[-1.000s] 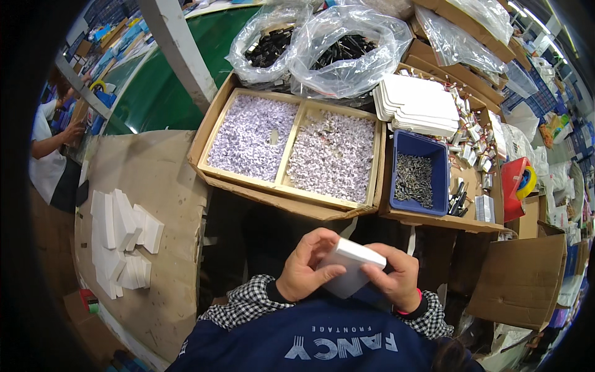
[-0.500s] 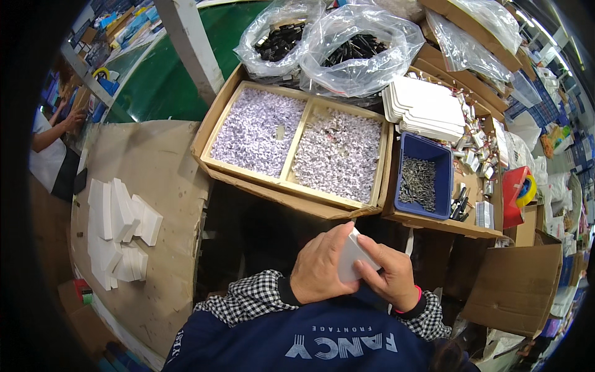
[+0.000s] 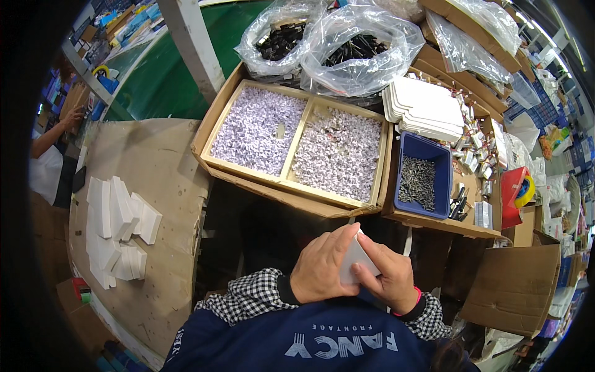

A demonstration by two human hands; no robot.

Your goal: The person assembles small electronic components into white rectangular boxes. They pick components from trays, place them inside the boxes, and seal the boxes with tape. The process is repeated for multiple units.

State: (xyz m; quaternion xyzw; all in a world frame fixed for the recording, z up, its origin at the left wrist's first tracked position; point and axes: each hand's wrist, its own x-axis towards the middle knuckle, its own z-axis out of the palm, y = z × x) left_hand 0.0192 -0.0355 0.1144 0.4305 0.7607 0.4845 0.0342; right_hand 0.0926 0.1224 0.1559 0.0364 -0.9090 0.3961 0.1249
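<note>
Close in front of my body, both hands are closed around a smooth white plastic piece (image 3: 357,261) with a pointed upper corner. My left hand (image 3: 317,265) wraps its left side, fingers together along the edge. On the other side, my right hand (image 3: 392,276) grips it, with the thumb lying across its face. The hands cover much of the piece, so its full shape is hidden. Several similar-looking white pieces (image 3: 111,217) lie in a loose pile on the worn table (image 3: 167,248) to my left.
Ahead, a two-part wooden tray (image 3: 299,139) holds many tiny whitish parts. Right of it are a blue bin (image 3: 423,211) of small metal parts, stacked white panels (image 3: 427,102) and a red box (image 3: 514,197). Clear bags (image 3: 365,77) with black parts stand behind. A person (image 3: 49,164) is at far left.
My right thumb and fingers have shifted slightly on the white piece, which is turned a little. Both hands stay in about the same place.
</note>
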